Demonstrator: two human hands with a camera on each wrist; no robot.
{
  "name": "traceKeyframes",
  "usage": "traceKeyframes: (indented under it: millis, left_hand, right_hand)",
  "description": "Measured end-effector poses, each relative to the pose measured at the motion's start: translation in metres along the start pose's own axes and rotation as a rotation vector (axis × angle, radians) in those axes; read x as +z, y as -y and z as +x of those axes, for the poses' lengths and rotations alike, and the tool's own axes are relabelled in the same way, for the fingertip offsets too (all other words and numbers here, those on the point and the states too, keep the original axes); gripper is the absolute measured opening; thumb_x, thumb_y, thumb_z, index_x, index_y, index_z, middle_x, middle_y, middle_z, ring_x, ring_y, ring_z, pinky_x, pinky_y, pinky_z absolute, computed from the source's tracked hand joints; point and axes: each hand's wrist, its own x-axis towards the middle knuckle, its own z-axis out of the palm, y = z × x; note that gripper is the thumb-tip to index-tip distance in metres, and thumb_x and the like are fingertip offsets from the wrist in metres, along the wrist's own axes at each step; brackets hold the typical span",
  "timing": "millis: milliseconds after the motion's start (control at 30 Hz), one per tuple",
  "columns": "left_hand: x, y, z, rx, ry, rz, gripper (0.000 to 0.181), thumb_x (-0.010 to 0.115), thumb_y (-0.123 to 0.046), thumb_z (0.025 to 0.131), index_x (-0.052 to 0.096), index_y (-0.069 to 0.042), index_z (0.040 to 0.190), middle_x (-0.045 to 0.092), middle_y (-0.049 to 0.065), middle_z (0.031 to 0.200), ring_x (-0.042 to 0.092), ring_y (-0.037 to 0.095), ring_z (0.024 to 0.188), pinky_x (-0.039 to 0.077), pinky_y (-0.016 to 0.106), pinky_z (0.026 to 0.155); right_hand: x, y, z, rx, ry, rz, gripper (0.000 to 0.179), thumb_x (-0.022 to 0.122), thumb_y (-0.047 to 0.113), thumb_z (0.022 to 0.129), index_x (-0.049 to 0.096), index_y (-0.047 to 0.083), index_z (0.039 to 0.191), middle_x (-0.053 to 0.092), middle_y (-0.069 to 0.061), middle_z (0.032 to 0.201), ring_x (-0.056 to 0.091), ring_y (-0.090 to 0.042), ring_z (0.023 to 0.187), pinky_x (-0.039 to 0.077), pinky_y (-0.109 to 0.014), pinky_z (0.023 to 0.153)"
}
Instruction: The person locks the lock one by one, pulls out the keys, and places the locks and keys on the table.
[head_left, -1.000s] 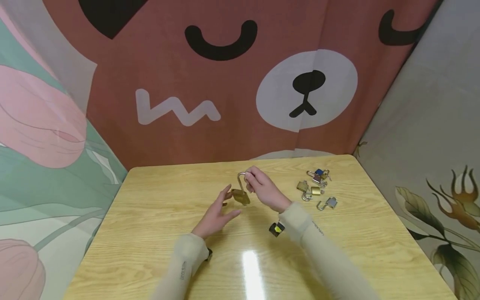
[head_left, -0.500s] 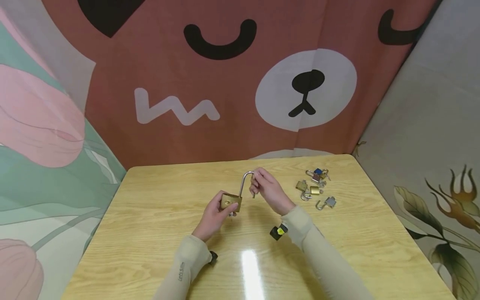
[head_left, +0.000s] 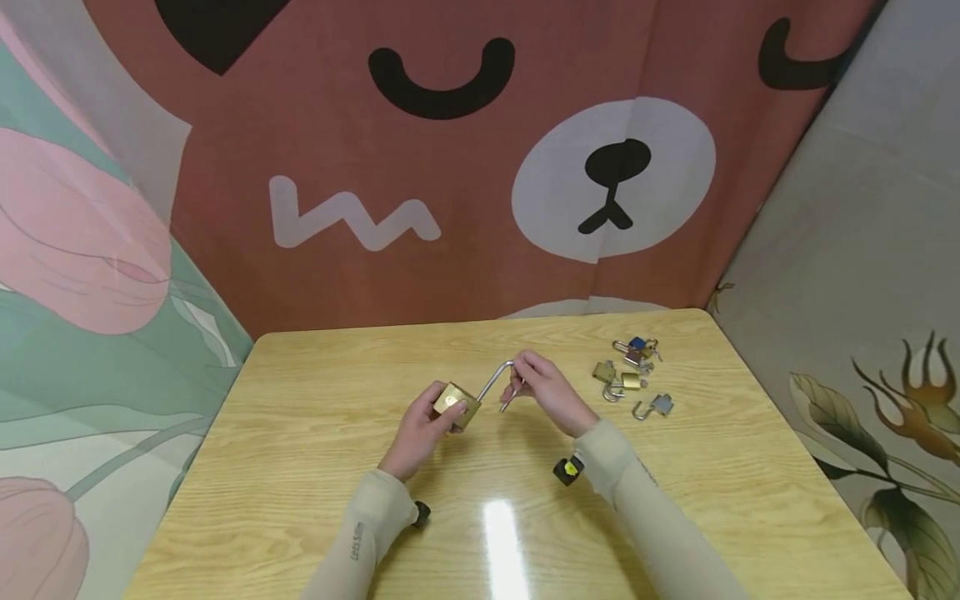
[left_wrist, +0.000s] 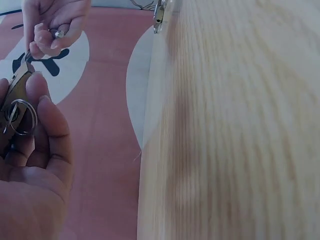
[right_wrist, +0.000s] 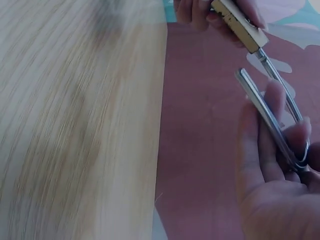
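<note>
A brass padlock point(head_left: 454, 405) is held above the table between both hands, its long steel shackle point(right_wrist: 272, 117) swung out with one leg free of the body. My left hand point(head_left: 417, 432) grips the brass body, thumb across its front face. A small key ring point(left_wrist: 22, 117) hangs at the body's underside in the left wrist view. My right hand point(head_left: 551, 392) pinches the shackle at its curved end, and the free leg points back toward the body. In the right wrist view the other leg runs into the padlock's body point(right_wrist: 242, 25).
Several other padlocks lie on the table's right side: a blue one point(head_left: 637, 343) in a cluster at the back, a brass one point(head_left: 631, 381), and a grey one point(head_left: 662, 405) with its shackle open. The wooden table point(head_left: 300, 467) ends at a printed curtain point(head_left: 337, 283) behind.
My left hand has closed round the padlock's body, which it was only reaching toward a second ago. The padlock has since tilted, and my right hand has moved slightly right and down with the shackle.
</note>
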Motion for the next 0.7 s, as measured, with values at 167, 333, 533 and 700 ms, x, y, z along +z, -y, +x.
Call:
traceKeyframes:
  millis: [167, 333, 533, 700]
  left_hand:
    - [-0.002, 0.001, 0.001, -0.006, 0.002, 0.031, 0.029, 0.066, -0.028, 0.104, 0.062, -0.009, 0.126, 0.065, 0.012, 0.112, 0.064, 0.021, 0.087, 0.063, 0.035, 0.078]
    - [-0.006, 0.006, 0.002, 0.014, -0.013, 0.058, 0.026, 0.065, -0.028, 0.104, 0.063, -0.010, 0.124, 0.066, 0.010, 0.108, 0.064, 0.019, 0.084, 0.060, 0.029, 0.075]
    - [-0.010, 0.010, 0.000, 0.000, -0.036, 0.055, 0.020, 0.065, -0.023, 0.104, 0.064, -0.011, 0.120, 0.066, 0.011, 0.104, 0.062, 0.017, 0.082, 0.056, 0.026, 0.072]
    - [-0.011, 0.010, 0.000, -0.021, -0.048, 0.055, 0.023, 0.065, -0.024, 0.104, 0.063, -0.009, 0.121, 0.064, 0.012, 0.103, 0.060, 0.016, 0.082, 0.055, 0.025, 0.071]
  right_hand:
    - [-0.003, -0.004, -0.004, 0.034, -0.011, -0.054, 0.034, 0.038, 0.023, 0.115, 0.057, -0.005, 0.111, 0.064, -0.013, 0.087, 0.077, -0.029, 0.090, 0.063, -0.046, 0.092]
    - [-0.003, -0.012, -0.004, 0.083, 0.004, -0.069, 0.034, 0.042, 0.018, 0.114, 0.056, -0.001, 0.139, 0.074, -0.018, 0.089, 0.077, -0.027, 0.080, 0.062, -0.058, 0.083]
    - [-0.003, -0.015, -0.003, 0.117, 0.069, -0.022, 0.034, 0.041, 0.017, 0.113, 0.061, -0.003, 0.133, 0.075, -0.019, 0.090, 0.078, -0.029, 0.079, 0.060, -0.062, 0.084]
    - [-0.012, -0.019, -0.009, 0.058, 0.226, -0.011, 0.039, 0.062, 0.012, 0.105, 0.056, -0.004, 0.140, 0.073, -0.029, 0.111, 0.077, -0.025, 0.098, 0.060, -0.051, 0.095]
